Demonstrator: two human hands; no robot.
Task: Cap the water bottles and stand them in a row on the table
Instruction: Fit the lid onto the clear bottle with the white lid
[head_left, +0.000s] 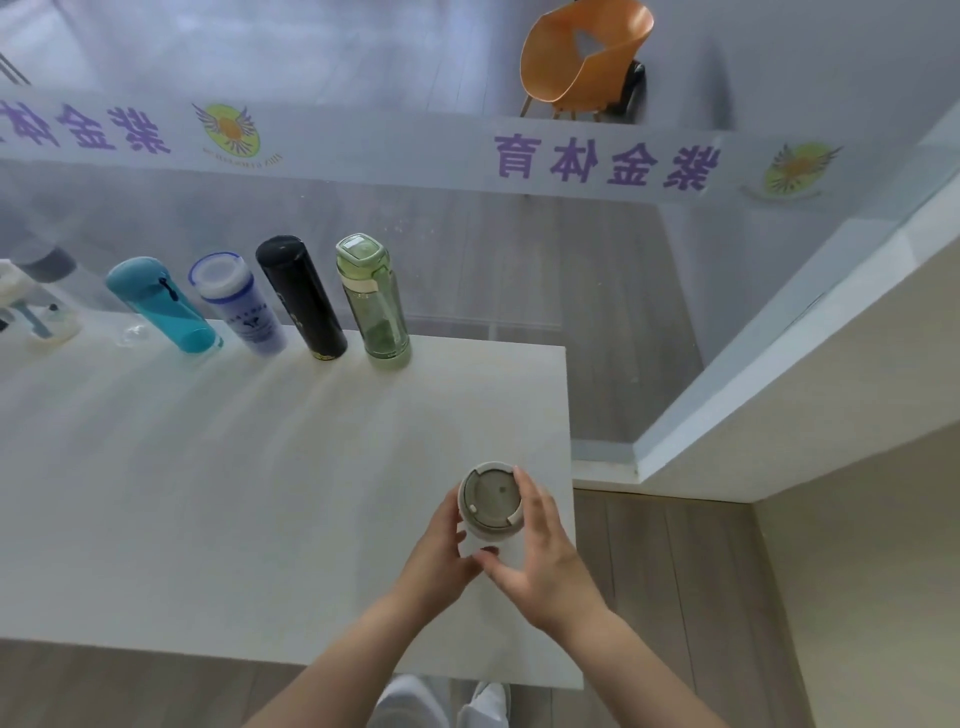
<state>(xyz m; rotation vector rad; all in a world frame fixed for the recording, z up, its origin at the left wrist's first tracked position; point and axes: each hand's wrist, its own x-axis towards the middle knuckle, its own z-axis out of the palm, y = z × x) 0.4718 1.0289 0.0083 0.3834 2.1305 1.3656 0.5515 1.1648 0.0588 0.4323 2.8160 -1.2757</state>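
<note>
While behind glass lettered 紫金体育 (605, 163): 4 bottles (291, 301).

Left arm: your bare forearm comes up from the bottom edge, angled up and to the right, wrist nearly straight.
Left hand (441, 545): curled round the left side of the short white cylindrical bottle with the grey round lid (491, 512); fingers wrapped against its wall, thumb low on the near side.
Right arm: your bare forearm enters from the lower right, slanting up and to the left, wrist bent a little inward.
Right hand (540, 551): cupped on the bottle's right side, fingertips (519, 475) up at the lid's rim, thumb pressed on the near wall.
Both hands: thumbs almost meeting in front.
</note>
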